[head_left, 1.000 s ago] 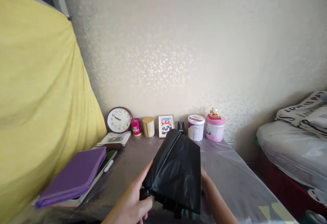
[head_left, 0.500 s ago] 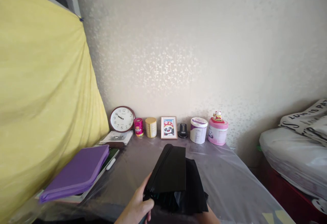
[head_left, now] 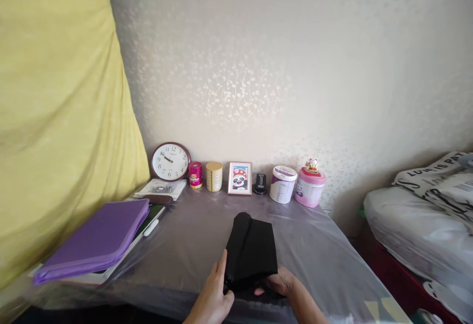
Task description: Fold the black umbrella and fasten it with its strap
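Observation:
A black folding umbrella (head_left: 253, 247), its canopy gathered into flat panels, is held above the near part of the table. My left hand (head_left: 214, 292) is closed around its left lower side, with the thumb near the bottom end. At the lower right edge, my right hand (head_left: 281, 281) grips the canopy cloth, its fingers partly hidden beneath the fabric. The umbrella's handle cannot be seen now.
Along the wall stand a clock (head_left: 171, 162), a pink can (head_left: 195, 175), a yellow-lidded can (head_left: 214, 176), a panda picture frame (head_left: 240, 178), a black stapler-like item (head_left: 260, 184) and two tubs (head_left: 283, 185). A purple folder (head_left: 96, 235) lies left; bagged bedding (head_left: 410, 225) is right.
The loose panel on the right has been folded in, so the canopy looks more compact. My right hand has come into view at the lower right. The view has shifted slightly.

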### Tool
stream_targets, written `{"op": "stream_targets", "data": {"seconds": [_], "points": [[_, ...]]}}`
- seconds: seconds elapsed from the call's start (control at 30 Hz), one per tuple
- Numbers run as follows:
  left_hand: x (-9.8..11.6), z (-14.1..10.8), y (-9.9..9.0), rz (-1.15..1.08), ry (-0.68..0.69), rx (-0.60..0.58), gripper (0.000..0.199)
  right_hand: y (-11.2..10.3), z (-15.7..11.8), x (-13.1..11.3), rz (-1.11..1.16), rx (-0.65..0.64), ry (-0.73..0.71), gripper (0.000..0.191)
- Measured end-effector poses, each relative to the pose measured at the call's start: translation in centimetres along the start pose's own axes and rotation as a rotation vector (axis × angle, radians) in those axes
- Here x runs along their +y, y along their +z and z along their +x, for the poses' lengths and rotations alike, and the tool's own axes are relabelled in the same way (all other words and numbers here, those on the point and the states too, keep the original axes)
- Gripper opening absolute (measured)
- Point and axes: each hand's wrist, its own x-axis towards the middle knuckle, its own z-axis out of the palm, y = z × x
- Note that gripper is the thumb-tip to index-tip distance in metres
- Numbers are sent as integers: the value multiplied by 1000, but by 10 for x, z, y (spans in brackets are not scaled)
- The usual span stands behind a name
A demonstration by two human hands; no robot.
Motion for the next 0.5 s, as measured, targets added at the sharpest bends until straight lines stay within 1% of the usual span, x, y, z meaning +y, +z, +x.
{"op": "stream_targets", "data": {"seconds": [0.07, 0.1, 0.13, 0.17, 0.23, 0.3, 0.33, 0.4, 0.5], "points": [[3, -1, 3, 145, 23, 31, 87, -12, -13, -1, -89, 117, -68, 33], [5, -3, 4, 184, 19, 26, 87, -19, -19, -2, -183, 194, -136, 39], [8, -5, 4, 209, 14, 13, 86, -27, -23, -4, -283, 238, -214, 44], [11, -6, 5, 231, 17, 5, 85, -34, -26, -5, -339, 312, -280, 41], [16, -9, 6, 277, 34, 2, 84, -46, -29, -7, -403, 492, -351, 33], [18, -10, 9, 325, 35, 8, 85, -53, -28, -9, -419, 657, -355, 34], [19, -10, 11, 348, 30, 14, 85, -54, -28, -10, -426, 708, -343, 34], [18, -9, 16, 384, 23, 24, 86, -51, -28, -14, -440, 752, -315, 35], [16, -7, 21, 427, 26, 42, 88, -42, -30, -22, -484, 740, -278, 39]]}}
